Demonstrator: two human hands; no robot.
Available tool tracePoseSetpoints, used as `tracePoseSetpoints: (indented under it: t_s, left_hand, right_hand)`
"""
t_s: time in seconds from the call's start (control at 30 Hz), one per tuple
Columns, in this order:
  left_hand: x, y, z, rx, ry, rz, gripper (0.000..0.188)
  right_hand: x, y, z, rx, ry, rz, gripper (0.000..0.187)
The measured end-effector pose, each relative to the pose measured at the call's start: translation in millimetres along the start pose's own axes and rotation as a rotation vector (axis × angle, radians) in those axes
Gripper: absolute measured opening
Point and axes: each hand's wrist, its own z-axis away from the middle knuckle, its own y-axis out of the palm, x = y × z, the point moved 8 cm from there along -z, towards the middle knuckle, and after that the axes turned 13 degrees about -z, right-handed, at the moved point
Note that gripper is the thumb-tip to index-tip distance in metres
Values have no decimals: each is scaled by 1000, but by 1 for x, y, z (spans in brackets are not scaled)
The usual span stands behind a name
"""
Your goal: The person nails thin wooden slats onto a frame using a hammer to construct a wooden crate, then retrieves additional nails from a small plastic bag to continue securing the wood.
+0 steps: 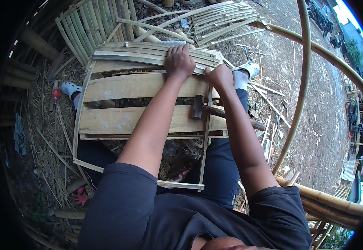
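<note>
Across my lap lies a slatted wooden frame (131, 87) of wide pale boards with thin strips along its sides. Several narrow bamboo strips (127, 52) run side by side along its far edge. My left hand (180, 62) is closed over these strips, its fingers curled across them. Just to its right, my right hand (220, 78) is clenched at the far right corner, by the end of the strips. What sits inside that fist is hidden. A hammer (197, 107) rests on the boards below my hands, its handle passing under my right forearm.
Beyond the frame stand a bamboo slat panel (85, 31) and a stack of split bamboo strips (227, 21). A bent bamboo pole (305, 83) curves up on the right. A bottle with a red label (55, 93) lies at left, among shavings and scraps on the ground.
</note>
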Motion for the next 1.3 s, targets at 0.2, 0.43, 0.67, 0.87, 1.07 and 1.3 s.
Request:
tracePoseSetpoints:
  t_s: [0.2, 0.43, 0.67, 0.87, 1.07, 1.3]
  left_hand:
    - [1, 0, 0, -20, 0, -3, 48]
    - [0, 1, 1, -18, -4, 3, 48]
    - [-1, -3, 1, 1, -6, -23, 48]
    - [-3, -4, -1, -16, 4, -15, 48]
    - [-2, -4, -1, 3, 15, -8, 44]
    - [-3, -6, 0, -46, 21, -18, 45]
  right_hand:
    - [-18, 5, -9, 28, 86, -148, 56]
    - [-36, 11, -12, 110, 152, -389, 48]
    - [-25, 3, -12, 424, 124, -343, 37]
    - [-31, 1, -24, 572, 5, -290, 38]
    - [0, -34, 1, 366, -595, 15, 54]
    - [4, -19, 19, 335, -990, 124, 23]
